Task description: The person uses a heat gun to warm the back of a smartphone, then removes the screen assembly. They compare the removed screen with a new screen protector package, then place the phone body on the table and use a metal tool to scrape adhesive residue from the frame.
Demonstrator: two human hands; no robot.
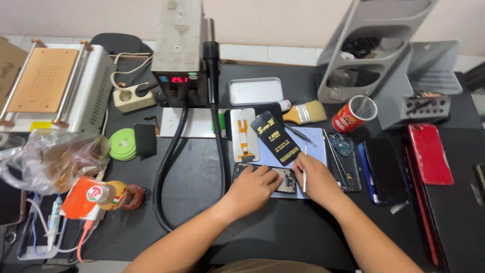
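An opened phone body [241,171] lies flat on a pale blue mat [314,139] in the middle of the black desk. My left hand [254,187] rests on the phone's middle with its fingers curled down on it. My right hand [314,176] sits at the phone's right end and grips a thin metal tool [305,170] that stands nearly upright. Just behind the phone lie a phone screen part with an orange flex cable [243,133] and a black packet with yellow print [275,137].
A hot-air station [178,60] with its black hose [166,167] stands behind on the left. A brush [306,112], a red cup [353,115], a grey organiser [374,55], dark phones [384,169] and a red phone [430,153] lie to the right. Bottles [108,194] and a plastic bag [50,159] crowd the left.
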